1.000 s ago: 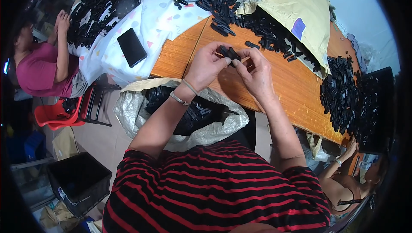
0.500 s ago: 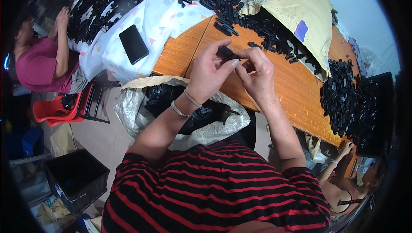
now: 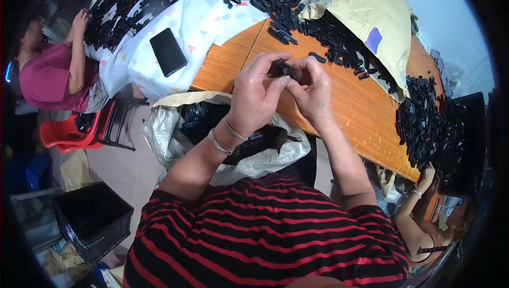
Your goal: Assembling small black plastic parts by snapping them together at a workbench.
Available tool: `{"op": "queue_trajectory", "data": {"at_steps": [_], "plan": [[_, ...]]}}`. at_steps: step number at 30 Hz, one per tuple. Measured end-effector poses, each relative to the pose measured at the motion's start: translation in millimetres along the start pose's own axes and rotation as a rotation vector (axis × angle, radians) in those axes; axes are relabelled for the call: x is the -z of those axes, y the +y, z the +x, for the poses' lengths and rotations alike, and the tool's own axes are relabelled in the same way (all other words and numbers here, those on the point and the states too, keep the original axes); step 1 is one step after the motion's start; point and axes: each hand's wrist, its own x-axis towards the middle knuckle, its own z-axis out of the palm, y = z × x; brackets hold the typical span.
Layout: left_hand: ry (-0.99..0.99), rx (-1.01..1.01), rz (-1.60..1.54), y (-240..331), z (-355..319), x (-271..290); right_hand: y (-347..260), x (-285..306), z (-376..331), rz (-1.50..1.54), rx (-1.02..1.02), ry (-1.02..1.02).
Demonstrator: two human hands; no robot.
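Between my two hands, over the near edge of the wooden table, is a small black plastic part (image 3: 280, 69), partly hidden by the fingers. My left hand (image 3: 255, 90) grips it with bent fingers and the thumb across its front. My right hand (image 3: 312, 89) pinches its other side with thumb and fingertips. Just beyond, more black plastic parts (image 3: 283, 9) lie in a heap spilling from a large yellowish paper sack (image 3: 355, 9). Under my left forearm a woven white sack (image 3: 164, 134) stands with its mouth spread, holding black parts.
A black phone (image 3: 168, 52) lies on a patterned white cloth (image 3: 204, 23) at left. Another heap of black parts (image 3: 419, 121) is at the table's right, beside a black tray (image 3: 466, 145). Co-workers sit left and right. A black crate (image 3: 93, 221) stands on the floor.
My right hand has closed in toward the left, its fingers now curled nearer the black part. The right co-worker's hand has shifted slightly up by the heap.
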Motion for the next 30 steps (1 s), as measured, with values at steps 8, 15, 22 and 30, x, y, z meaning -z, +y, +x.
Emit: {"op": "queue_trajectory", "data": {"at_steps": [8,15,22,30], "plan": [[-0.067,0.304,-0.274,4.9,-15.6,28.8,-27.1,-16.5,-12.1,0.072,-0.045,-0.203],[-0.423,0.370,0.141,10.0,-30.8,83.4,-5.5,4.4,-7.7,0.111,-0.038,-0.458],[-0.255,0.076,0.576,-61.9,54.5,28.3,90.0,40.2,47.5,-0.611,-0.137,-0.093],[-0.309,-0.297,0.943,-147.9,113.3,-7.2,95.9,32.1,56.1,-0.669,-0.234,-0.135]]}}
